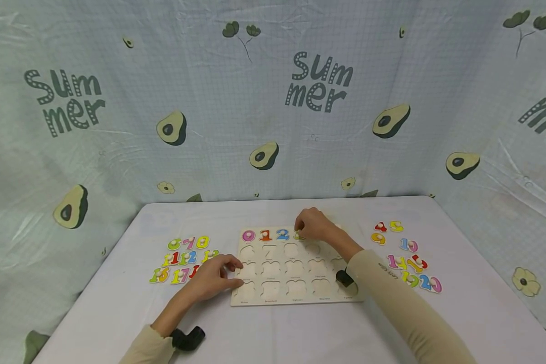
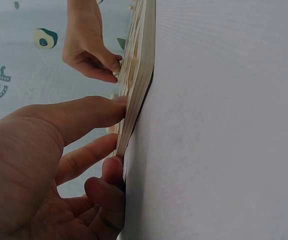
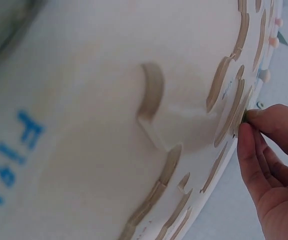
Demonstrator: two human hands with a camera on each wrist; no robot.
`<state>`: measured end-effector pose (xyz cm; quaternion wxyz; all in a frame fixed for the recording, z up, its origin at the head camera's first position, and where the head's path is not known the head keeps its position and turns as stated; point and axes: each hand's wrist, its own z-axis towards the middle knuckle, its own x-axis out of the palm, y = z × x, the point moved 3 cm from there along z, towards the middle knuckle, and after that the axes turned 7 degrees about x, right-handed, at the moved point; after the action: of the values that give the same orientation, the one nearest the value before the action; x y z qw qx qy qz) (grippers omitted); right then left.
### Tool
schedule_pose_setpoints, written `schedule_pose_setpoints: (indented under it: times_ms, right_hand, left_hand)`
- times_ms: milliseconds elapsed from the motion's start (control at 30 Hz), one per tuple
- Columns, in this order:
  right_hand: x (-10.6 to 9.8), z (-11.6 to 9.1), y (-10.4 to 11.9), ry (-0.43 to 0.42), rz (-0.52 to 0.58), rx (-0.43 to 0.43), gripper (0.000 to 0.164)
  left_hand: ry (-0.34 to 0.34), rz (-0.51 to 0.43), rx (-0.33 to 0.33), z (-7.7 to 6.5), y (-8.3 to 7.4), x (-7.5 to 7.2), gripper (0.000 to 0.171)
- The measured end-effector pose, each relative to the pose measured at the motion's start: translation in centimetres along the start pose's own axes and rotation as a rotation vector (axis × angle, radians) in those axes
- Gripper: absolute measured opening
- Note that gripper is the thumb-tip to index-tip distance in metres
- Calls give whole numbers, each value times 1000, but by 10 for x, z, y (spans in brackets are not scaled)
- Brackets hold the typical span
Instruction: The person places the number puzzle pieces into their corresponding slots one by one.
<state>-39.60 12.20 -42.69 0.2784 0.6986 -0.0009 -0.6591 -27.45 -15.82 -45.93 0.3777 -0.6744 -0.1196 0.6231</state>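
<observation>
A wooden number puzzle board (image 1: 296, 303) lies on the table, with the pieces 0 (image 1: 248, 235), 1 (image 1: 266, 235) and 2 (image 1: 282, 234) in its top row. My right hand (image 1: 317, 225) is over the top row just right of the 2. Its thumb and fingertips pinch a green number piece (image 3: 244, 116), mostly hidden by the fingers, at its slot. My left hand (image 1: 211, 278) touches the board's left edge. In the left wrist view, the left thumb and fingertips (image 2: 115, 111) rest against that edge, the fingers loosely bent.
Colourful number pieces (image 1: 182, 258) lie in rows left of the board, partly covered by the left hand. More pieces (image 1: 409, 262) are spread to its right. The white table (image 1: 118, 303) ends at a patterned curtain (image 1: 209, 167) behind.
</observation>
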Motion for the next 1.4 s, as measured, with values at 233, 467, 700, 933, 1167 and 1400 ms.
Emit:
schedule_pose_setpoints:
  times_ms: [233,467,700,933,1167,1400]
  right_hand:
    - [0,-1,2,3,-8,9,10]
    - [-1,-2,1,3,-11,11,9]
    - [-1,-2,2,14,-13,12,9]
    - [0,-1,2,13,-25,4,9]
    - [1,0,0,27,-11,25,11]
    - [2,-1,-1,37,9,22,12]
  left_hand:
    - [-1,-2,-8,0,-1,0,32]
    - [0,-2,-9,0,-1,-1,33]
    - [1,-7,-11,0,-2,-1,33]
    - [4,-13,-7,0,-2,-2,33]
    - [4,-12,-2,0,-2,-2,33]
    - [0,-9,-4,-1,-3,-2,33]
